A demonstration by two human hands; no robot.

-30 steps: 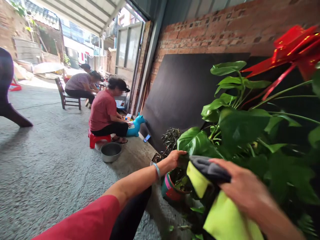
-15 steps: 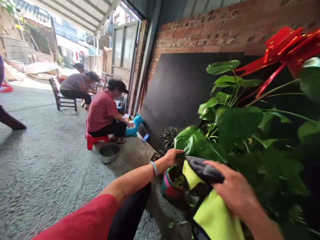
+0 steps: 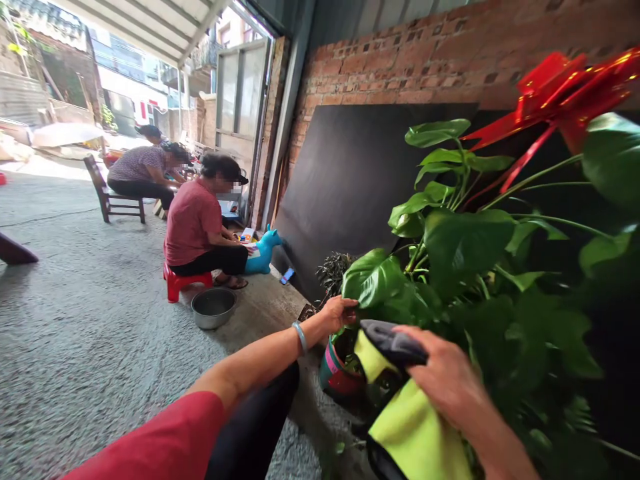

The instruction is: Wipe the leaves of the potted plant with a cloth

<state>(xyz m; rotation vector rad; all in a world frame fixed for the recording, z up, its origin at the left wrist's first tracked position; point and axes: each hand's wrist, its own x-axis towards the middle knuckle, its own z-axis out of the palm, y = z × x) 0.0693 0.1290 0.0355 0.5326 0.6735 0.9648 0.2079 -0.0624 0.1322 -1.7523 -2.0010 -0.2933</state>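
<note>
Cloth [image 3: 415, 427], yellow-green with a grey edge, right at the bottom of the view, draped against the big potted plant [image 3: 465, 267] and pinned there under the right hand [image 3: 445, 383]. That hand lies palm-down over the fabric, fingers spread forward across the grey fold, wrist running off to the lower right corner; it presses and grips the cloth against the foliage. Over on the other side, the left arm stretches long and nearly straight from a red sleeve [image 3: 165, 443], a pale bracelet [image 3: 300, 335] on the wrist. The left hand [image 3: 340, 310] has its fingers curled over the edge of a broad green leaf [image 3: 373, 280], holding it at the plant's near side, just above the rim of a teal and red pot [image 3: 333, 377]. The two hands sit close together, leaf and cloth almost meeting. A red ribbon bow [image 3: 565, 87] sits high in the plant. Farther off, a person in a red shirt [image 3: 193, 223] sits on a red stool [image 3: 180, 280] on the concrete floor, a metal bowl [image 3: 213, 307] just beside it.
</note>
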